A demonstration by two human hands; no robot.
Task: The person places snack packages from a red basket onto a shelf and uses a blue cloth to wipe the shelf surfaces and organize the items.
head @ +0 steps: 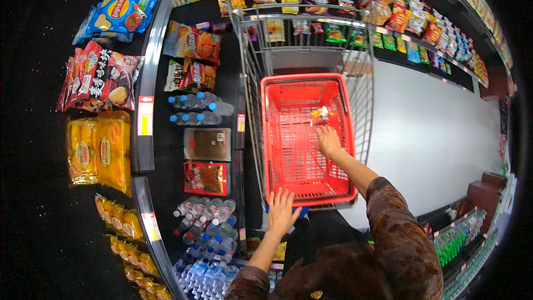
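A red plastic shopping basket [287, 141] sits in the upper part of a metal shopping cart [363, 104]. My right hand [328, 141] reaches down over the basket's inside with its fingers extended and nothing visibly in them. Just beyond those fingertips lies a small orange-and-white snack packet [320, 115]; whether they touch it I cannot tell. My left hand [281, 210] rests with fingers spread at the basket's near-left rim. Blue material [302, 211] shows beside it, below the rim.
Left shelves hold chip bags [120, 14], packaged bread [100, 150] and water bottles [210, 275]. Bagged snacks [399, 14] line the far shelves. To the right are the pale floor [412, 125] and green-based bottles [452, 237] on a low shelf.
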